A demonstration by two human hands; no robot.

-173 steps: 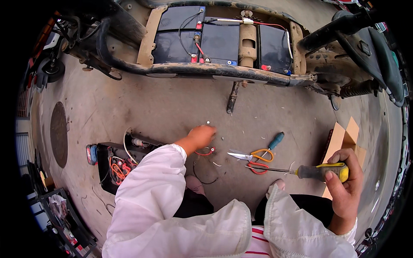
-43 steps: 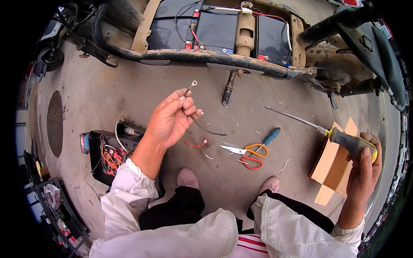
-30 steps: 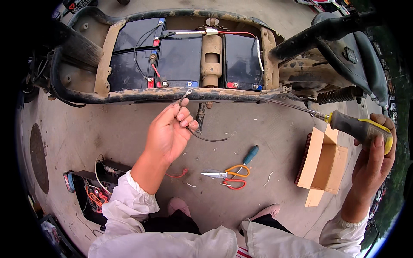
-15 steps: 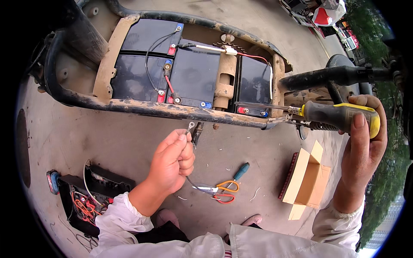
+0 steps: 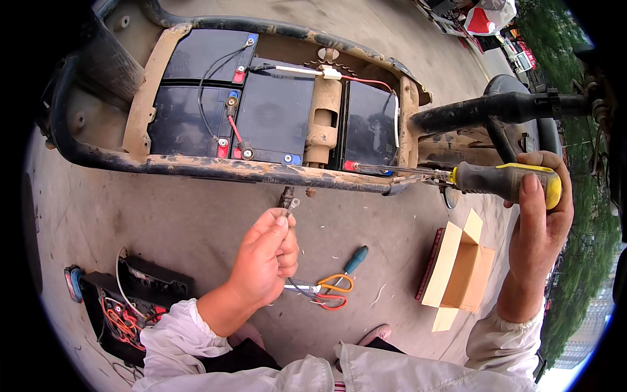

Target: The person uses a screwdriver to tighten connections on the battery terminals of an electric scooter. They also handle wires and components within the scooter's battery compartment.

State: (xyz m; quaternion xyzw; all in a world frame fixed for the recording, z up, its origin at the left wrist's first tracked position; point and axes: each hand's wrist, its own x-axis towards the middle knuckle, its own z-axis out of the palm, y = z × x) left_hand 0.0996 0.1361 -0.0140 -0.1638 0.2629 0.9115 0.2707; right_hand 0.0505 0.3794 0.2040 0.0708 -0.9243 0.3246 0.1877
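In my left hand (image 5: 264, 255), closed in a pinch, is a dark cable with a metal ring terminal (image 5: 295, 203) sticking up past the thumb. That hand is just below the near rail of a rusty vehicle frame (image 5: 261, 172). My right hand (image 5: 539, 215) grips a screwdriver (image 5: 483, 179) by its black and yellow handle. Its long shaft points left over the rail, with the tip at the red terminal (image 5: 351, 166) of the rightmost black battery (image 5: 370, 124); contact is hard to tell. Several more batteries (image 5: 274, 117) sit in the frame, joined by short leads.
On the ground lie scissors (image 5: 336, 284) with orange and red handles and a teal-handled tool (image 5: 356, 259). An open cardboard box (image 5: 467, 271) stands at right. At lower left is a black case (image 5: 124, 313) full of wires. A thick black tube (image 5: 503, 110) extends right.
The screwdriver tip has come down from above the battery's edge to its red terminal. My left hand and the ring terminal sit slightly lower and further right against the frame. The view has shifted.
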